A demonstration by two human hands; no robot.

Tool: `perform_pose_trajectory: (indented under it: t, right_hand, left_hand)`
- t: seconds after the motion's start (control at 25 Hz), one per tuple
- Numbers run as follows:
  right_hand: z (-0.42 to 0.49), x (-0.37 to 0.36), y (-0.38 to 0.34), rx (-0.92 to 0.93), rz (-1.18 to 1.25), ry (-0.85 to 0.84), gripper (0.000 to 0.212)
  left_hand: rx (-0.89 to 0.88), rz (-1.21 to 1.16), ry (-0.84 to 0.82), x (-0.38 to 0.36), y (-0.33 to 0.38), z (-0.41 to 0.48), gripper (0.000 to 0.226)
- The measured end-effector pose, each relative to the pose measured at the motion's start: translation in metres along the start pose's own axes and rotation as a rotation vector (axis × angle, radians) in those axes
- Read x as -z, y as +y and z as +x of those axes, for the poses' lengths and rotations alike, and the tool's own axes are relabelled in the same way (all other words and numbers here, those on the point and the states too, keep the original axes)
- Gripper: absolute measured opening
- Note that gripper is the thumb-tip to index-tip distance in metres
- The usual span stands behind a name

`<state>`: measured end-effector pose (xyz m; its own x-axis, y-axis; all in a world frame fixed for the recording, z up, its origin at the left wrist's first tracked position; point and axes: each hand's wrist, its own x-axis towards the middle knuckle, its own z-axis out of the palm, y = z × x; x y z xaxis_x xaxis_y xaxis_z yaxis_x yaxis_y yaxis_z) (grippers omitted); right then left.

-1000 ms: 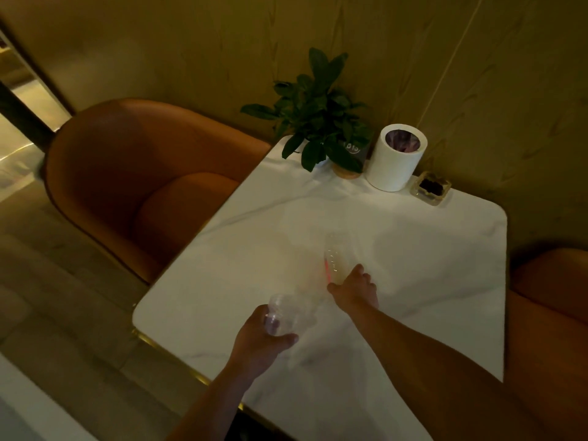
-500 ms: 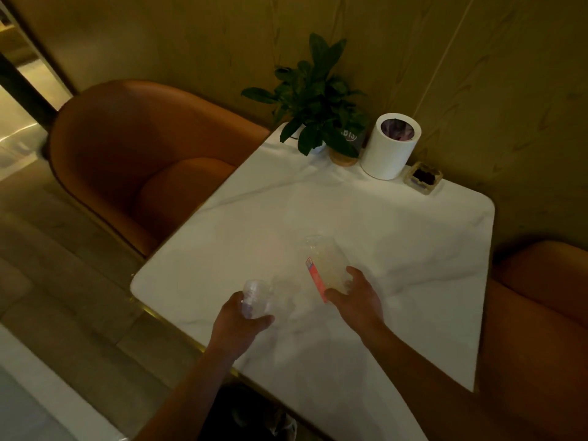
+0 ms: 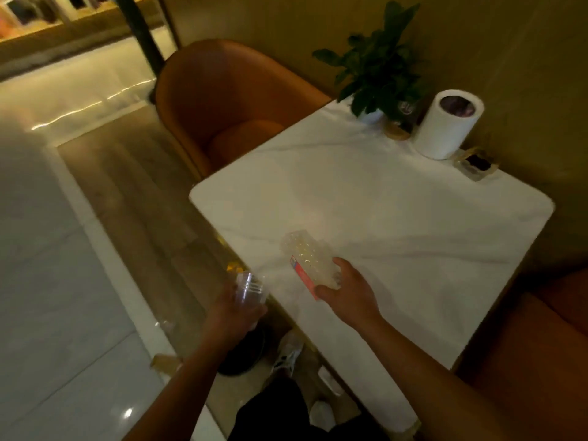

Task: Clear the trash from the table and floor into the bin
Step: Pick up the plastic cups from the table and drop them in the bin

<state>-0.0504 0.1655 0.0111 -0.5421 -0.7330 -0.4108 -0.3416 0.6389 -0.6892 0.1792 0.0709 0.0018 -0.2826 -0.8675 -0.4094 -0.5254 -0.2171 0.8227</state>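
Café or restaurant seating nook.
Marble table [image 3: 397, 198], orange armchair [image 3: 222, 100] at eleven o'clock, tissue roll [image 3: 445, 128] and potted plant [image 3: 378, 68] at one.

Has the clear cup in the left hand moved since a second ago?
Yes. The left hand has carried the clear cup off the white table, past its left edge; it is now over the floor, near the dark bin.
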Motion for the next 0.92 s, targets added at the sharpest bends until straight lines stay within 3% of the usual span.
perform_pose_trajectory:
  t: [0.36, 0.44, 0.68, 0.92]
  right_hand:
    - [-0.067, -0.057, -0.01, 0.27, -0.251, -0.339, 0.089]
    - [-0.077, -0.074, -0.015, 0.31, -0.261, -0.381, 0.082]
    - [-0.082, -0.116, -0.022, 0.327, -0.312, -0.564, 0.105]
    - [-0.059, -0.157, -0.025, 0.241, -0.344, -0.614, 0.088]
  left_hand:
    - [0.412, -0.044, 0.306, 0.048, -0.101, -0.138, 0.061]
    - [0.471, -0.059, 0.388, 0.059, -0.117, -0.161, 0.068]
    - [0.56, -0.096, 0.53, 0.096, -0.138, -0.193, 0.065]
    - [0.528, -0.075, 0.53, 0.129, -0.135, -0.145, 0.066]
